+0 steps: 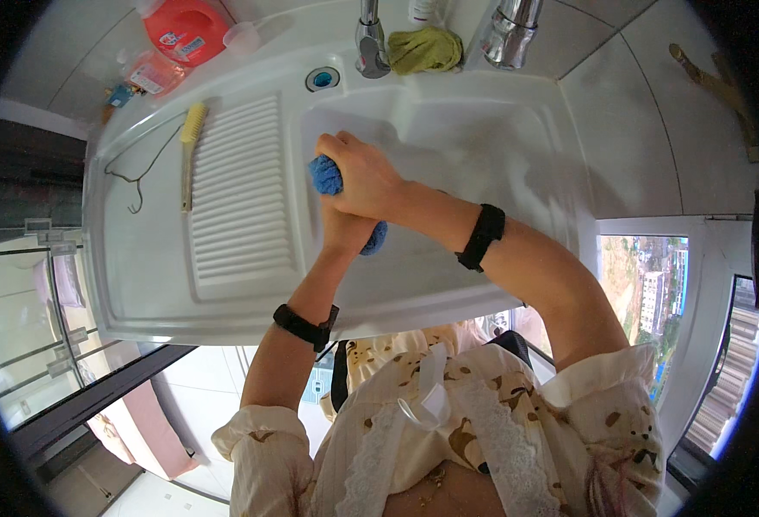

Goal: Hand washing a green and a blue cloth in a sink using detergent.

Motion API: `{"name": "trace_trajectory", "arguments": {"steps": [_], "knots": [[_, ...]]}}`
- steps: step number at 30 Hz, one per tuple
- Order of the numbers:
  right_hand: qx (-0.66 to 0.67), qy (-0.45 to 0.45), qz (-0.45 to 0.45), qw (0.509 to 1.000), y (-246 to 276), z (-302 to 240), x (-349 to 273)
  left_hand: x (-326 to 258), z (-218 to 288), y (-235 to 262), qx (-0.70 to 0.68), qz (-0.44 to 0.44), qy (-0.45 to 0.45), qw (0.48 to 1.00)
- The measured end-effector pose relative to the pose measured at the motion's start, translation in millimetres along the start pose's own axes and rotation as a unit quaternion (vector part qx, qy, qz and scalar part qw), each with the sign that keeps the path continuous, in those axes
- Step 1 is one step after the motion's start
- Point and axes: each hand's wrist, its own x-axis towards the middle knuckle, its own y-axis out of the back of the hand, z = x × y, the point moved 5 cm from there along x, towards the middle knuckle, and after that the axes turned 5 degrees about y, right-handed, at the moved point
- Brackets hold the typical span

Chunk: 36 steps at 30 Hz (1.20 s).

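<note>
Over the left part of the sink basin, both my hands are closed round a bunched blue cloth (326,175). My right hand (364,177) lies across the top, its fingers wrapped round the cloth. Below it and partly hidden by it, my left hand (345,226) grips the same cloth. One end of the cloth sticks out at the left of my right hand, another below my left wrist. The middle is hidden inside my hands. Black bands circle both my forearms.
The white sink (526,129) has a ribbed washboard (240,185) on its left. Beside that lie a yellow-bristled brush (190,155) and a wire hanger (138,179). Behind stand a red detergent jug (188,33), a clear bottle (154,74), a green cloth (425,50) and a chrome faucet (371,43).
</note>
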Motion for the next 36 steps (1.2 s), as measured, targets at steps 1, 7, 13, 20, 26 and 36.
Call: {"name": "trace_trajectory", "arguments": {"steps": [1,7,13,20,26,36], "knots": [[0.009,-0.007,0.000,1.000,-2,0,2,2,-4,1,0.045,-0.013,-0.005,0.999],[0.272,-0.157,-0.036,0.949,33,6,17,-1,16,18,-0.061,-0.082,0.056,0.993],[0.588,-0.186,0.046,0.786,58,7,15,-25,29,47,-0.502,-0.197,0.189,0.820],[0.596,-0.092,-0.016,0.798,61,-8,19,-44,45,26,-0.496,-0.311,0.194,0.787],[0.586,-0.108,-0.031,0.802,74,-25,19,-53,69,29,-0.403,-0.259,0.166,0.862],[0.038,-0.086,0.012,0.995,35,-13,16,-26,16,3,-0.176,-0.099,0.157,0.967]]}}
